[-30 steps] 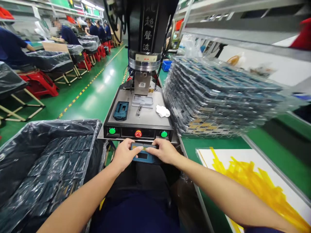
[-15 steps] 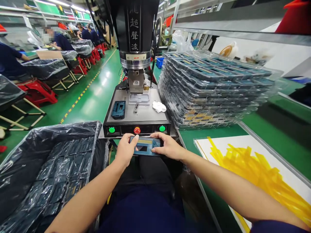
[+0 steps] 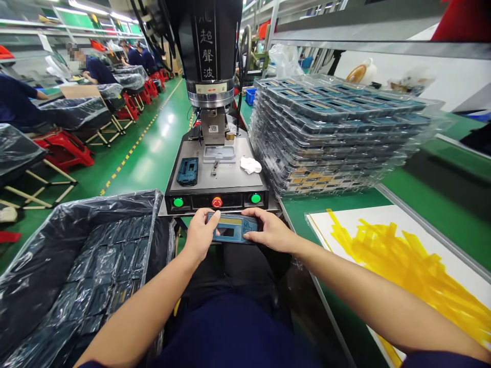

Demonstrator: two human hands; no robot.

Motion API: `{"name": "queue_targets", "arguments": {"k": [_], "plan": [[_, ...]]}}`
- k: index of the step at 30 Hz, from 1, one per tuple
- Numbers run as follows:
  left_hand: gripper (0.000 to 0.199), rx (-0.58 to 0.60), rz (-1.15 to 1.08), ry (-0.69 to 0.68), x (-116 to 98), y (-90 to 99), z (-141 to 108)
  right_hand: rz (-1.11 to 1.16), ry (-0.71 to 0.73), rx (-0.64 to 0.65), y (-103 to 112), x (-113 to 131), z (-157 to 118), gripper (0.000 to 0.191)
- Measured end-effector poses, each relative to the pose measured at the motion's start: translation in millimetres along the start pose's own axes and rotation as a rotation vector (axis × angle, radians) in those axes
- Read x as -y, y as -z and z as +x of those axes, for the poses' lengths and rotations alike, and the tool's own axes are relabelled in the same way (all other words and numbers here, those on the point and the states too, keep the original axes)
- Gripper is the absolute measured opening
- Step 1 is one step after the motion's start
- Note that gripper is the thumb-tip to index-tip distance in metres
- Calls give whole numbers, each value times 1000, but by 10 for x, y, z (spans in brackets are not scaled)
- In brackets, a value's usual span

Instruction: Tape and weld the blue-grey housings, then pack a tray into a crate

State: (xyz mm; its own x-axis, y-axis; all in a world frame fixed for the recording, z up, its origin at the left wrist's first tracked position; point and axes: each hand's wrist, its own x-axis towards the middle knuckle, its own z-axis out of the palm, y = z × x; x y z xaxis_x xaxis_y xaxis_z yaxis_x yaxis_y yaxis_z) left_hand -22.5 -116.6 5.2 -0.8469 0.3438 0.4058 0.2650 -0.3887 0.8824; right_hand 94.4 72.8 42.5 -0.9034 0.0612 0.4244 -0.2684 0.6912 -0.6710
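Observation:
A blue plastic housing (image 3: 238,232) with a dark rectangular window and a yellowish strip is held level between my two hands, just in front of the press's button panel. My left hand (image 3: 202,232) grips its left end, thumb on top. The other end is pinched by my right hand (image 3: 271,231), with the thumb along the lower edge. Beyond them stands an ultrasonic press (image 3: 211,87), its metal horn (image 3: 214,125) over a clear fixture (image 3: 219,154). On the press bed lies a second dark blue housing (image 3: 187,171), left of the fixture.
White crumpled tissue (image 3: 250,165) lies on the press bed. Stacked clear trays (image 3: 337,138) of blue parts stand right. Yellow strips (image 3: 399,255) cover a white board. At left sits a plastic-lined bin (image 3: 153,220) of wrapped parts. Co-workers (image 3: 97,69) sit farther left.
The view has shifted slightly. Both hands still hold the blue housing at the same spot before the panel, with little change in grip.

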Motion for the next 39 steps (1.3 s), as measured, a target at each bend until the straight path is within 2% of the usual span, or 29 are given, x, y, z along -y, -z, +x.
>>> {"name": "queue_targets", "arguments": {"k": [3,6,8,11,14,16,20,22,24,27,29,31,34,37,39], "plan": [[54,14,-15,-25,-26,-6,-8,-146,168,-33,5,-30,-62,64],[60,-1,-56,15,-103,-41,-19,-430,405,-53,8,-11,-150,80],[65,1,-101,81,-156,-80,-18,-644,474,-46,29,43,-205,86],[68,57,-153,131,-199,-138,49,-886,548,-85,135,182,-252,84],[66,81,-97,4,-207,-132,273,-1010,628,-192,379,385,-253,77],[64,-7,80,-196,-211,-52,530,-1025,632,-309,631,540,-221,70],[57,-307,584,-643,-216,258,1186,-979,519,-612,1304,834,-27,65],[59,-378,755,-731,-195,423,1485,-958,429,-741,1686,963,142,67],[66,-406,876,-707,-143,552,1719,-942,313,-842,2065,1082,355,71],[76,-395,986,-591,-14,665,1944,-933,104,-944,2579,1235,722,78],[79,-384,987,-564,82,699,2032,-945,-29,-973,2865,1308,973,79],[77,-386,943,-593,159,716,2085,-955,-144,-963,3108,1349,1212,77],[71,-410,879,-661,224,729,2110,-958,-273,-920,3420,1338,1541,73],[64,-440,850,-692,262,745,2089,-948,-363,-916,3709,1228,1845,76],[60,-456,846,-695,293,763,2070,-940,-360,-929,3903,1098,2041,78]]}}
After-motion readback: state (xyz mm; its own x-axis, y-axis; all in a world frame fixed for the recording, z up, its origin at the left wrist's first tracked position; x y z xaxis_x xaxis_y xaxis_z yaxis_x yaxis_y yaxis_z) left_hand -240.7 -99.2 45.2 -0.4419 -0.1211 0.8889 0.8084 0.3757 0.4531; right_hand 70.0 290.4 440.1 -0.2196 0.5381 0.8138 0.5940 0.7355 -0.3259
